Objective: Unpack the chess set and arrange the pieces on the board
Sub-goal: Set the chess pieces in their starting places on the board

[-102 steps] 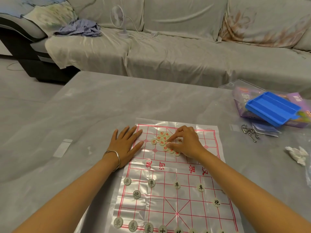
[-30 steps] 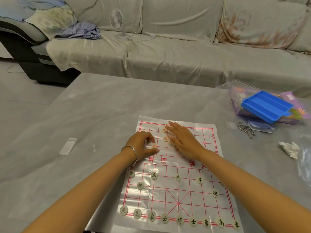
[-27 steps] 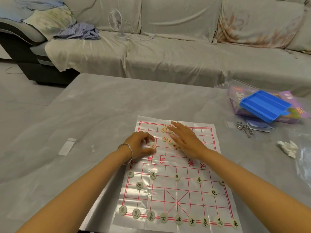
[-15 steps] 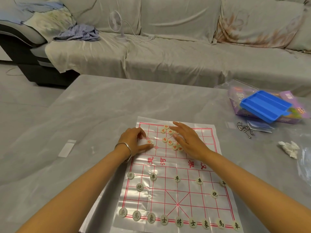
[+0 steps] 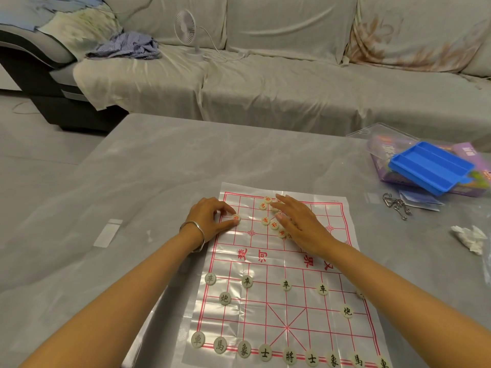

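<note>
A plastic chess board (image 5: 265,266) printed with a red grid lies on the grey table. Black-lettered pieces (image 5: 289,357) stand in rows on its near half. Several red-lettered pieces (image 5: 269,222) lie loosely grouped on the far half. My left hand (image 5: 211,218), with a silver bangle on the wrist, pinches one red piece (image 5: 236,217) near the board's far left edge. My right hand (image 5: 297,221) lies flat with straight fingers over the group of red pieces and hides some of them.
A blue tray (image 5: 430,167) rests on a purple box (image 5: 470,179) at the far right. Metal ring puzzles (image 5: 396,208), a crumpled tissue (image 5: 469,236) and a small clear strip (image 5: 107,232) lie on the table. A sofa (image 5: 292,83) with a fan (image 5: 186,25) stands beyond.
My left hand has left its flat rest beside the board, picked one red piece from the group and slid it left. My right hand has flattened over the group.
</note>
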`<move>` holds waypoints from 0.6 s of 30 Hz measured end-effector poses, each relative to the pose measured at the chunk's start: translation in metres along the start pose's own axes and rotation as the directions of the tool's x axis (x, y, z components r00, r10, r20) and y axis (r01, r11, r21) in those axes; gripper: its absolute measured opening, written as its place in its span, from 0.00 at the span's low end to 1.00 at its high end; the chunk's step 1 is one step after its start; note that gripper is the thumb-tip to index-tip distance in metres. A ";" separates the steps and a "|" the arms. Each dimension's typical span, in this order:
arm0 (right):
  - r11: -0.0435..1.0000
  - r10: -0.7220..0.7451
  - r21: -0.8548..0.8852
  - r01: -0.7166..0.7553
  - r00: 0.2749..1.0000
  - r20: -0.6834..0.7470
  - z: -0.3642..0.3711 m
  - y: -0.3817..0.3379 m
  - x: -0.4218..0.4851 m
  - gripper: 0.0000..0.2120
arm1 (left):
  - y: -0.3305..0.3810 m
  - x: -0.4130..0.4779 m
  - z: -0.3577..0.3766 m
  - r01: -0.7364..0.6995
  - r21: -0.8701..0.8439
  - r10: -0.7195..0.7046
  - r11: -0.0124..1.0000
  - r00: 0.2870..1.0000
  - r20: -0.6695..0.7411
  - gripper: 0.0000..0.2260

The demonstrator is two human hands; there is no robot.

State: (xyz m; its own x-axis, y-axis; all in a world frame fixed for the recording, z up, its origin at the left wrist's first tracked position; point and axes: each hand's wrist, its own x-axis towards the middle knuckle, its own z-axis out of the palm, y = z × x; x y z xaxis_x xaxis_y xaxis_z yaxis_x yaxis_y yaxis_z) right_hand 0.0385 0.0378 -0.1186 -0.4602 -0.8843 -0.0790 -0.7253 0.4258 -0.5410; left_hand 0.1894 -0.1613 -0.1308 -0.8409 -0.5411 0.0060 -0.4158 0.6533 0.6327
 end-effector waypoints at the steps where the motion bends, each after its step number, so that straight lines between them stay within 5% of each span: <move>1: 1.000 0.010 -0.001 -0.010 1.000 0.000 -0.001 0.001 0.001 0.23 | -0.001 0.001 0.000 0.005 -0.002 -0.005 1.000 1.000 -0.002 0.14; 14: 0.973 0.169 0.190 -0.130 0.964 -0.206 -0.027 0.025 -0.015 0.19 | 0.013 -0.003 -0.006 -0.053 0.064 0.052 0.996 0.998 0.021 0.20; 18: 0.979 0.172 0.143 -0.145 0.966 -0.195 -0.039 0.038 -0.031 0.19 | 0.044 -0.007 0.001 -0.253 0.250 0.191 0.935 0.950 0.247 0.35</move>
State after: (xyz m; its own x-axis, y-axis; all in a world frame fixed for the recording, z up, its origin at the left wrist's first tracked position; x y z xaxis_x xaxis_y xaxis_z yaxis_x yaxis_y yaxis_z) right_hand 0.0052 0.0889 -0.1046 -0.6687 -0.7436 -0.0060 -0.5702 0.5179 -0.6376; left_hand 0.1763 -0.1280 -0.1038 -0.9638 -0.2585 -0.0653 -0.2628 0.8798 0.3962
